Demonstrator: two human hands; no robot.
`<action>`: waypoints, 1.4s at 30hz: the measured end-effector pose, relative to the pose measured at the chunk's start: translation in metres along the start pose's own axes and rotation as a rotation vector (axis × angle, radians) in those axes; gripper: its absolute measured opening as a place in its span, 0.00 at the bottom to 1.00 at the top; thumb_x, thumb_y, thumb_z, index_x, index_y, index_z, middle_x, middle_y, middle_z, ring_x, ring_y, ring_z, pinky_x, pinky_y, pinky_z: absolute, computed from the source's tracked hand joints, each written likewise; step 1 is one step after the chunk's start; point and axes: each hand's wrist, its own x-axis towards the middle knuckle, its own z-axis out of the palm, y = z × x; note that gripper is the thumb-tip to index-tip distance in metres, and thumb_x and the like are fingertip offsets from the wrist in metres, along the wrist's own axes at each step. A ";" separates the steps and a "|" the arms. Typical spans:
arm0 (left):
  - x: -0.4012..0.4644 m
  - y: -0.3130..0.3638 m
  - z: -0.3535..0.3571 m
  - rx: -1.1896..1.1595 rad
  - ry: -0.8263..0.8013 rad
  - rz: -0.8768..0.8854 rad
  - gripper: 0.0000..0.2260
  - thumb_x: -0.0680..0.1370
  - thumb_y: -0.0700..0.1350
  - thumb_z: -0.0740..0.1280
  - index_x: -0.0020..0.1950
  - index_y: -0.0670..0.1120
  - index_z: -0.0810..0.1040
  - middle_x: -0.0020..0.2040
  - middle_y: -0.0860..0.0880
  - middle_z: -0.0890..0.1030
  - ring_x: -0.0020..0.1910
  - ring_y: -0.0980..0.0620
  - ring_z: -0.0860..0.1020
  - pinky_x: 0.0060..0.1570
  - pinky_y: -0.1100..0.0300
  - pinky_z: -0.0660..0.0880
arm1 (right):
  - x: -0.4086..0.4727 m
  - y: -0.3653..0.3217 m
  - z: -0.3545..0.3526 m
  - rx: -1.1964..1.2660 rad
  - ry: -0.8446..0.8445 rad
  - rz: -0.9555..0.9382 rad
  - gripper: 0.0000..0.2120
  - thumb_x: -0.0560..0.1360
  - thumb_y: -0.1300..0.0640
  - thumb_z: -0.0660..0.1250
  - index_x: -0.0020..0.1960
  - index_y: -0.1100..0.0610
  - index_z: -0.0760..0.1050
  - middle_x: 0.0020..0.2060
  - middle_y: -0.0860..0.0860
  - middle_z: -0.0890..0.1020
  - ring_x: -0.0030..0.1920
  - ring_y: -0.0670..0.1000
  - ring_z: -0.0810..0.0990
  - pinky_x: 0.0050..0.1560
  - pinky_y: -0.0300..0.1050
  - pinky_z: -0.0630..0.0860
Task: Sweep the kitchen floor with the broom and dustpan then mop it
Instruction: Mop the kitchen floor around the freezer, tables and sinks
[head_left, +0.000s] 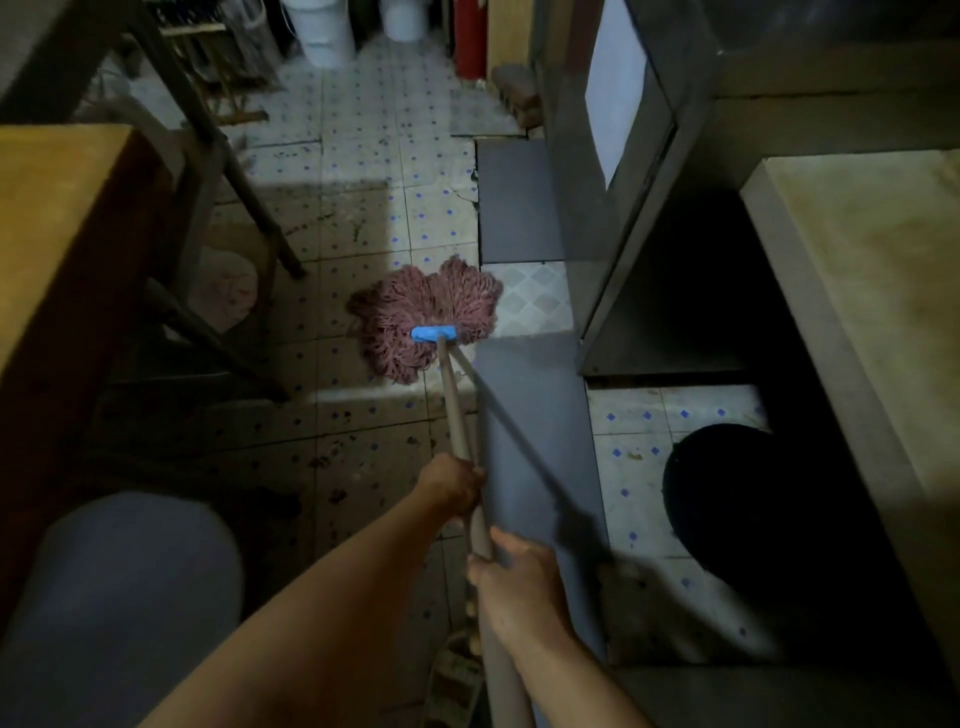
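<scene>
Both hands grip the mop (426, 317) handle: left hand (453, 483) ahead, right hand (514, 577) behind. Risk: head snags chair leg (244, 187) ahead-left, strands drag grime.

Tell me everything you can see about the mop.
The mop has a head of reddish-pink yarn strands, spread flat on the tiled floor, a blue clamp and a long pale handle, seemingly wood. The handle slants back toward the person. The left hand grips it midway; the right hand grips it nearer the camera.
</scene>
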 end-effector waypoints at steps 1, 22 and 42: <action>-0.016 -0.009 0.008 0.005 -0.010 0.007 0.15 0.80 0.44 0.62 0.60 0.35 0.76 0.57 0.37 0.79 0.57 0.40 0.79 0.54 0.53 0.76 | -0.015 0.014 -0.003 -0.015 -0.002 -0.001 0.24 0.78 0.58 0.65 0.73 0.51 0.66 0.47 0.48 0.78 0.31 0.42 0.74 0.18 0.30 0.66; -0.182 -0.115 0.083 0.039 -0.068 -0.086 0.14 0.81 0.45 0.61 0.56 0.34 0.75 0.35 0.44 0.76 0.28 0.51 0.81 0.26 0.64 0.76 | -0.147 0.174 -0.006 0.072 -0.044 0.060 0.25 0.75 0.58 0.69 0.70 0.49 0.69 0.50 0.53 0.82 0.37 0.48 0.79 0.39 0.42 0.80; -0.017 -0.117 -0.035 -0.057 0.128 -0.100 0.19 0.80 0.47 0.64 0.61 0.33 0.73 0.50 0.38 0.78 0.50 0.41 0.81 0.35 0.58 0.74 | -0.037 0.049 0.099 -0.036 -0.141 -0.025 0.25 0.76 0.59 0.67 0.71 0.47 0.65 0.52 0.50 0.78 0.50 0.52 0.81 0.50 0.49 0.81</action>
